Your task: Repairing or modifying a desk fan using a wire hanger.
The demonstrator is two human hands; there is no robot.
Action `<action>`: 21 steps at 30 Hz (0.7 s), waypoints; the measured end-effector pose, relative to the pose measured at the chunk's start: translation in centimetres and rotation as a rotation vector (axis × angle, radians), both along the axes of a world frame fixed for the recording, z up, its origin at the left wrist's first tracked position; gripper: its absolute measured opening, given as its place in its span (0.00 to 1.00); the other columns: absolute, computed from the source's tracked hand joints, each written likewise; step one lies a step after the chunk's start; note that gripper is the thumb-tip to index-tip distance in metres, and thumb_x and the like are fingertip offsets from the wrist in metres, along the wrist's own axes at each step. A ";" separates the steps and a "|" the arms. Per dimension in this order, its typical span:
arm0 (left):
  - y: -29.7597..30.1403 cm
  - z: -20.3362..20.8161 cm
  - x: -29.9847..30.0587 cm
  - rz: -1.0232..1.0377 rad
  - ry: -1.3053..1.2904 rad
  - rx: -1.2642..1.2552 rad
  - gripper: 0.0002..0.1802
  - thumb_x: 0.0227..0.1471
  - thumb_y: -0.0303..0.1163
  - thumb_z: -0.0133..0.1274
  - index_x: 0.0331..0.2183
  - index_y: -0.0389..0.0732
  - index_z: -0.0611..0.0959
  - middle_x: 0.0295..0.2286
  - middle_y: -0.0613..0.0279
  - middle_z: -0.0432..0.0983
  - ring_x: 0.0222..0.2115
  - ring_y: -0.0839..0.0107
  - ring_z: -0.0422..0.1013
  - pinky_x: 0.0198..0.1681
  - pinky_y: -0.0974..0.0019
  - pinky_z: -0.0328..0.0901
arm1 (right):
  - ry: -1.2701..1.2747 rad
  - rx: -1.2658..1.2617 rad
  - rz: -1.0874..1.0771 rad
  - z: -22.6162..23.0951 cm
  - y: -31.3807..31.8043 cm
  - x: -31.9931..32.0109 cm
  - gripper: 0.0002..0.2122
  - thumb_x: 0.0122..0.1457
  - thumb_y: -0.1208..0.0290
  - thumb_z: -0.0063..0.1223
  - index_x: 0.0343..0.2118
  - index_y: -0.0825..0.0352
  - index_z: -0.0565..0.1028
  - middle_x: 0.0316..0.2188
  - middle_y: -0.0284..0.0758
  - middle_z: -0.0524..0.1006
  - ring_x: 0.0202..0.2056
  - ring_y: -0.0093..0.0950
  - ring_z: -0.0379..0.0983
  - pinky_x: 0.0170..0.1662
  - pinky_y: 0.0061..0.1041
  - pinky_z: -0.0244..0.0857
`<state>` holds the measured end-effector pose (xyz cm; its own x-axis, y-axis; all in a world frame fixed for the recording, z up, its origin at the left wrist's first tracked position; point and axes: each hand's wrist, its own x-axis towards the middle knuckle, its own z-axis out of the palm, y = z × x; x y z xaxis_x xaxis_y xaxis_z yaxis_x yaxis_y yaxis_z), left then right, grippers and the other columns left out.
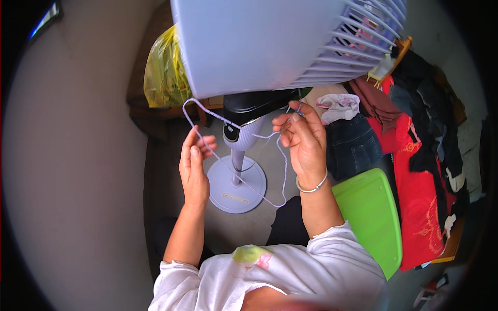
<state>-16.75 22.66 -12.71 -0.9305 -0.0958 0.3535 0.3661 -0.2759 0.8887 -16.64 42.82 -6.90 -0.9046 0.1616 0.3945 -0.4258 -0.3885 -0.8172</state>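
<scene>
A thin purple cord (285, 176) hangs in a wide loop between my hands. My right hand (307, 137), with a silver bangle at the wrist, pinches the cord near its fingertips. Something small and bluish and thin pale needle-like pieces show at that pinch, too small to name surely. My left hand (196, 168) is raised on the loop's other side, its fingers apart and loosely bent. The cord crosses by its index finger; whether it is gripped there I cannot tell. Beyond my hands stands a lilac pedestal fan (259, 46) with a round base (228, 194).
A yellow plastic bag (165, 72) sits on brown furniture at the far left. To my right are a green plastic lid (371, 217), dark jeans (353, 147), a pale printed cloth (340, 106), red fabric (415, 223) and piled dark clothes (430, 98). A plain wall (72, 166) runs along the left.
</scene>
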 end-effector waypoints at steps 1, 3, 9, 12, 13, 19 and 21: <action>0.0 0.2 0.2 -0.053 -0.015 0.021 0.27 0.57 0.44 0.36 0.51 0.34 0.62 0.36 0.56 0.70 0.36 0.74 0.67 0.40 0.70 0.60 | -0.017 -0.016 0.052 0.0 0.0 0.0 0.09 0.57 0.73 0.42 0.41 0.67 0.67 0.27 0.40 0.75 0.29 0.23 0.72 0.23 0.14 0.60; 0.4 0.9 0.5 -0.053 -0.008 0.041 0.25 0.57 0.41 0.38 0.50 0.32 0.64 0.30 0.58 0.72 0.29 0.77 0.67 0.35 0.73 0.60 | -0.024 -0.045 0.014 0.3 -0.5 0.0 0.08 0.58 0.71 0.42 0.39 0.67 0.67 0.26 0.39 0.75 0.26 0.22 0.72 0.22 0.12 0.59; 0.3 2.3 1.3 -0.199 -0.165 0.128 0.18 0.55 0.35 0.43 0.45 0.34 0.69 0.19 0.65 0.69 0.20 0.80 0.65 0.24 0.77 0.61 | -0.014 0.014 -0.004 0.8 -0.5 -0.4 0.10 0.59 0.66 0.42 0.36 0.67 0.68 0.21 0.37 0.74 0.21 0.21 0.71 0.21 0.14 0.59; 0.3 2.4 0.7 -0.202 -0.200 0.173 0.17 0.55 0.36 0.43 0.43 0.36 0.71 0.16 0.65 0.69 0.17 0.80 0.65 0.22 0.78 0.61 | 0.027 0.031 0.006 0.6 0.0 -1.0 0.09 0.59 0.67 0.42 0.34 0.68 0.70 0.22 0.36 0.74 0.20 0.20 0.70 0.20 0.12 0.57; 0.1 2.4 0.7 -0.195 -0.202 0.186 0.17 0.55 0.36 0.43 0.43 0.36 0.71 0.16 0.66 0.68 0.16 0.80 0.64 0.21 0.78 0.61 | 0.040 0.039 0.034 0.6 0.0 -1.0 0.09 0.59 0.68 0.43 0.34 0.68 0.70 0.23 0.36 0.74 0.20 0.19 0.70 0.20 0.12 0.57; -0.9 3.0 -1.1 -0.138 -0.297 0.320 0.16 0.53 0.36 0.46 0.42 0.37 0.72 0.14 0.72 0.64 0.13 0.84 0.61 0.15 0.81 0.54 | -0.015 -0.115 0.179 1.1 -1.2 -0.3 0.10 0.56 0.71 0.46 0.40 0.68 0.68 0.24 0.35 0.74 0.20 0.20 0.70 0.18 0.13 0.61; -1.2 3.6 -1.7 -0.149 -0.279 0.304 0.17 0.54 0.36 0.45 0.43 0.37 0.71 0.13 0.73 0.63 0.12 0.84 0.58 0.15 0.81 0.52 | -0.039 -0.099 0.194 1.4 -1.2 -0.1 0.12 0.56 0.72 0.46 0.43 0.67 0.66 0.24 0.36 0.75 0.21 0.20 0.72 0.21 0.13 0.65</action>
